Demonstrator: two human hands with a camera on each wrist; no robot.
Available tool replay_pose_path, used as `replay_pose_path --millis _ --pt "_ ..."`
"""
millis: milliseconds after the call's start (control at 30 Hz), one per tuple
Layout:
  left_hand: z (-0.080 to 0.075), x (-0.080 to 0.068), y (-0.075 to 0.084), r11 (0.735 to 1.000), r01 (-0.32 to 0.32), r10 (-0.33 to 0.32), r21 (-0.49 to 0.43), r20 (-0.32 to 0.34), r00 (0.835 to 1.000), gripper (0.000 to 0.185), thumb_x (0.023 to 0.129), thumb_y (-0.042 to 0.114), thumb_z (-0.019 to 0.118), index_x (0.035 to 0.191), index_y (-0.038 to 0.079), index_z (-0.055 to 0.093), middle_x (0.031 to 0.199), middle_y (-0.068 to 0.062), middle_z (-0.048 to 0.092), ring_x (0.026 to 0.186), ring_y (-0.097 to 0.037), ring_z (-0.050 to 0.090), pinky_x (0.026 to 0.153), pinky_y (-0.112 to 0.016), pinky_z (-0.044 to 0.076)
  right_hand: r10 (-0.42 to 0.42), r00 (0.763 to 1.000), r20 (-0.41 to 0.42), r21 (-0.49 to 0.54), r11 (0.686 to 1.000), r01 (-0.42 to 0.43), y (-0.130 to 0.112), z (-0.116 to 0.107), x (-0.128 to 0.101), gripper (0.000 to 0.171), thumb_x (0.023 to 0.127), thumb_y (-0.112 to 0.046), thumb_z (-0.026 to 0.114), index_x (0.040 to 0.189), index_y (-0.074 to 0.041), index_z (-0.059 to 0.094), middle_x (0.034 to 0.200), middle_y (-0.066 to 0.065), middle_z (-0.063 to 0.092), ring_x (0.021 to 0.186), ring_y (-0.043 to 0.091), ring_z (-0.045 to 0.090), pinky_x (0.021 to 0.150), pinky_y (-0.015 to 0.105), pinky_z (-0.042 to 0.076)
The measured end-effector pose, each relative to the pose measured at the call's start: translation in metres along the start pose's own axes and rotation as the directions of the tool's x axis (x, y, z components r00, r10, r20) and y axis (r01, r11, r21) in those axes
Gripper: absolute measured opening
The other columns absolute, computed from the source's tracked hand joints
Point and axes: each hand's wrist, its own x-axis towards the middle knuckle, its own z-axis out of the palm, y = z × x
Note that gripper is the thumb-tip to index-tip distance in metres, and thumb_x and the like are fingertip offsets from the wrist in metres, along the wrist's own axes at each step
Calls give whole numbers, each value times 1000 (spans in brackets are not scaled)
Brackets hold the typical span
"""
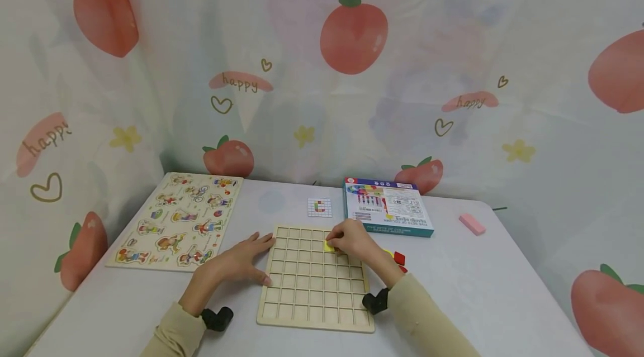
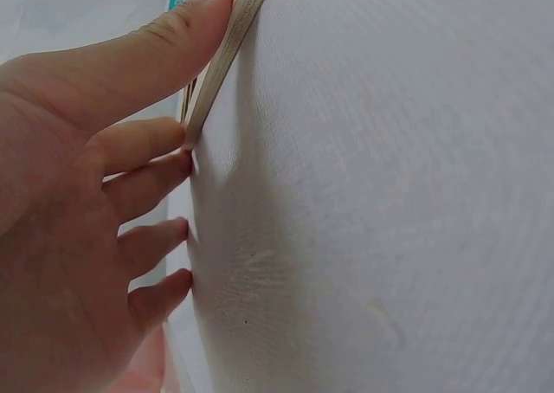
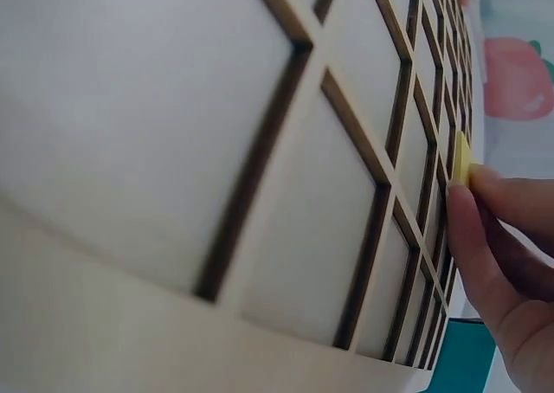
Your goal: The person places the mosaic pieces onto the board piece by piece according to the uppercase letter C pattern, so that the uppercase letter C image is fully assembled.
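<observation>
A square wooden grid board (image 1: 301,280) lies on the white table in front of me. My right hand (image 1: 354,238) pinches a yellow square tile (image 1: 329,246) between thumb and fingers at the board's far side, right of the middle. In the right wrist view the tile (image 3: 462,159) stands slightly tilted at the grid's ribs; whether it sits in a cell I cannot tell. My left hand (image 1: 240,261) spreads along the board's left edge, thumb and fingertips touching it. The left wrist view shows that thumb on the board's rim (image 2: 227,60) and the other fingertips on the table.
Several red and yellow tiles (image 1: 399,258) lie right of the board, partly behind my right forearm. Beyond it are a small pattern card (image 1: 319,207) and a flat box (image 1: 389,214). A wooden picture puzzle (image 1: 171,223) lies left, a pink block (image 1: 472,224) far right.
</observation>
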Motion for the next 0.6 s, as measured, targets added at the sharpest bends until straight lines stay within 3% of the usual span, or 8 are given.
replay_pose_path --millis 267,600 --pt "0 -1 0 1000 6 -6 -11 -4 1000 97 75 27 92 156 5 43 167 -14 33 157 -45 15 124 -67 20 -3 1000 15 7 1000 3 1 0 -2 5 91 -3 75 89 -2 79 81 5 73 60 13 65 57 22 56" --pt "-1 -2 2 1000 -8 8 -12 -6 1000 97 75 28 91 156 5 43 168 -13 32 157 -46 15 124 -67 19 -67 998 17 40 997 66 13 -12 -11 11 93 -9 74 103 -6 78 94 2 75 80 14 68 74 27 59"
